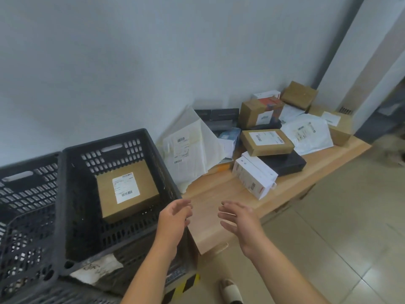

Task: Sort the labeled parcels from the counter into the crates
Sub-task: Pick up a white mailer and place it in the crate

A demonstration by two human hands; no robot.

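Spanning the right half of the scene: wooden desk [210, 216], set against the wall, near end bare, far end heaped with parcels. Standing left of it, touching its near end: black crate [72, 194], open-topped, perforated walls. Further left, beside it: second black crate [26, 194], no parcel visible inside from this angle. Lying flat on the floor of the first crate: one brown labelled box [127, 191], label upward.

Judged sorted: that single box. Not yet sorted, all on the desk:
- large white mailer [188, 150], leaning near the crate
- white poly bag [309, 132], at far right
- flat brown labelled box [266, 141], stacked on a black box [287, 164]
- white carton [252, 178], nearest the bare end
- several more brown boxes at the far corner

Judged progress: early, bulk of the pile outstanding.

Hovering by the crate's right rim and over the bare near end, apart from each other and from every parcel: left hand [173, 218] and right hand [238, 218], fingers loosely spread, released, grasping nothing. Likely next: picking from the pile, label read first.
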